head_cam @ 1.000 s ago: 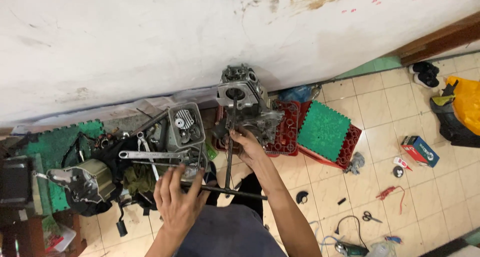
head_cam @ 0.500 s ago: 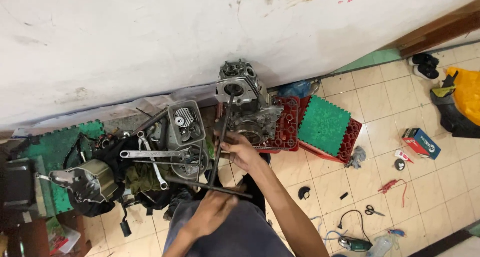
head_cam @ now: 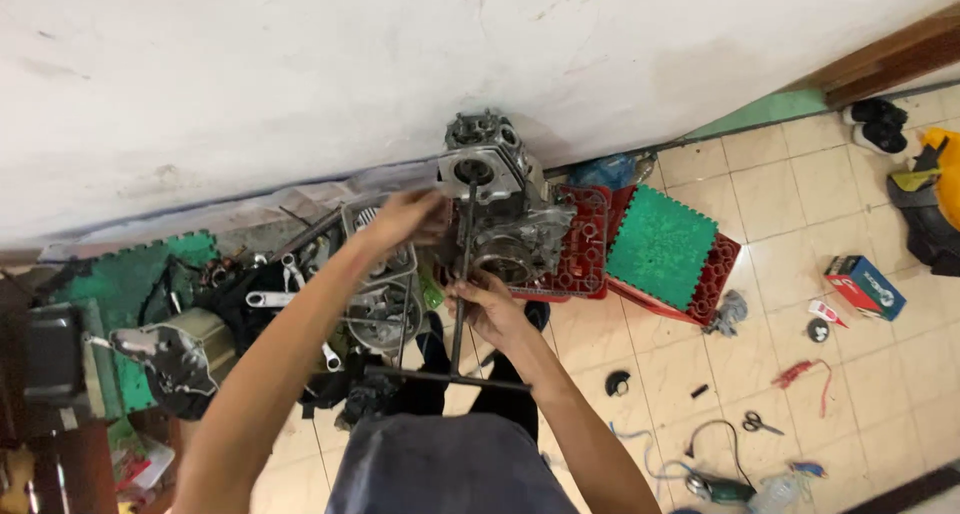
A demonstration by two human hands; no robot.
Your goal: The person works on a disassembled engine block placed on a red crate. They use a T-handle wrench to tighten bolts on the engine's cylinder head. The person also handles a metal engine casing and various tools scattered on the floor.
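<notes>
Right hand (head_cam: 492,309) wraps the T-handle wrench (head_cam: 458,304), shaft seated in the engine block (head_cam: 500,209) atop red crates (head_cam: 585,249). Left hand (head_cam: 408,217) cups the block's side, steadying; turning looks next.

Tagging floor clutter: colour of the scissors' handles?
Black handles on the scissors, lying on the tiled floor; head view.

Scissors (head_cam: 763,424), a small box (head_cam: 866,286) and green mat (head_cam: 660,246) lie on the tiled floor (head_cam: 800,214).
</notes>
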